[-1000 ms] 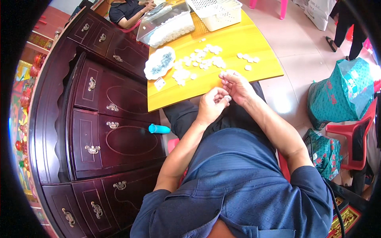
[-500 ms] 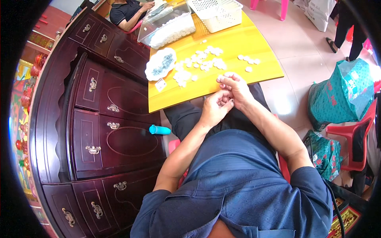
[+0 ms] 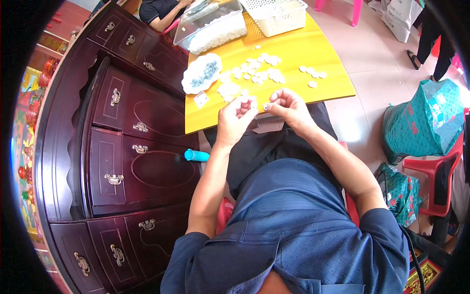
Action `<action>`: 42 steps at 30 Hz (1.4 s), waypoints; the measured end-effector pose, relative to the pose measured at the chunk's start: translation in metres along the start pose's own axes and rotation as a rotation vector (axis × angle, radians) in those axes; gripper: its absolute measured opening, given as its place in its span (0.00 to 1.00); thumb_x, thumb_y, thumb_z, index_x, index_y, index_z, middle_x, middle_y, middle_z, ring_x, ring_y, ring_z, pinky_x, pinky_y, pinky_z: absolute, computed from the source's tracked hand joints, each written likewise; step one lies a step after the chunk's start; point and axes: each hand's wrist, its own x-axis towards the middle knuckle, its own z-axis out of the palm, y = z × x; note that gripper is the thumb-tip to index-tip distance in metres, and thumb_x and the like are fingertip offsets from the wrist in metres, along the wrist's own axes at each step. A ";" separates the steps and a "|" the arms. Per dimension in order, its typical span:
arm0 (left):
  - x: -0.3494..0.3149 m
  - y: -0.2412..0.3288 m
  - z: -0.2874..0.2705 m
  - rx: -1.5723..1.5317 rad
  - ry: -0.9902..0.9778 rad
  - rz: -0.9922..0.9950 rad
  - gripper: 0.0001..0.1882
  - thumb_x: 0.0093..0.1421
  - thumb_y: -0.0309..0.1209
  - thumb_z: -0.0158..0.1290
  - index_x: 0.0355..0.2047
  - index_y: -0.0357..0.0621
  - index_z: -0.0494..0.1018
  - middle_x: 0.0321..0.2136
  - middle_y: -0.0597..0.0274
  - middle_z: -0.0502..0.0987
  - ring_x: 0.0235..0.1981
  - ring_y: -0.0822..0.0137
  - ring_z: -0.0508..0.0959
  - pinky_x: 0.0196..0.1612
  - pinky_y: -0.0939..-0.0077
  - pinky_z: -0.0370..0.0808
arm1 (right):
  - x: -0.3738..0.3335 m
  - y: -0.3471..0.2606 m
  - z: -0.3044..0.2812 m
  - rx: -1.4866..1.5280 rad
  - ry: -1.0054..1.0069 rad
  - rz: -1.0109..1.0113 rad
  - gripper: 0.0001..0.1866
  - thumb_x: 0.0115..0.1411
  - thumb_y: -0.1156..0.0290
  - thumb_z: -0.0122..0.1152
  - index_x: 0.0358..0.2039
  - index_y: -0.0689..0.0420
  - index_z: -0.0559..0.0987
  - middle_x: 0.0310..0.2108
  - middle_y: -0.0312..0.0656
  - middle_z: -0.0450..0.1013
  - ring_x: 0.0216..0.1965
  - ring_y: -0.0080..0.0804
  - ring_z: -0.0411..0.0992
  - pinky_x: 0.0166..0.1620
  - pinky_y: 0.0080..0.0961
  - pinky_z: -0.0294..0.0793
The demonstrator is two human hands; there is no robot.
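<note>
Fingers of left hand (image 3: 232, 120) pinched on small pale piece (image 3: 253, 105) near glossy yellow table (image 3: 327, 56) | right hand (image 3: 293, 113) clamped on second piece (image 3: 267, 106) | round white discs (image 3: 275, 76) beyond | scalloped dish (image 3: 188, 86) of greyish bits (image 3: 207, 70) | clear plastic bin (image 3: 196, 30) heaped with white pieces (image 3: 220, 38)

Location: Household Room

Room type: home, in part used as a work area. Indicators: a dark wood cabinet (image 3: 164, 169) with ornate handles (image 3: 114, 179), red ornaments (image 3: 50, 66), a tiled floor (image 3: 366, 95) and a plastic chair (image 3: 431, 166). A table (image 3: 313, 46) holds a tub (image 3: 215, 32), a basket (image 3: 281, 23) and loose white discs (image 3: 276, 75).
</note>
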 end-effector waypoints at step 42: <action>0.006 0.001 0.002 0.095 -0.151 0.053 0.12 0.59 0.25 0.66 0.44 0.40 0.83 0.31 0.68 0.80 0.31 0.77 0.78 0.34 0.82 0.76 | -0.001 0.002 -0.004 -0.091 -0.051 0.195 0.07 0.64 0.73 0.68 0.42 0.59 0.83 0.33 0.34 0.81 0.31 0.18 0.76 0.37 0.16 0.76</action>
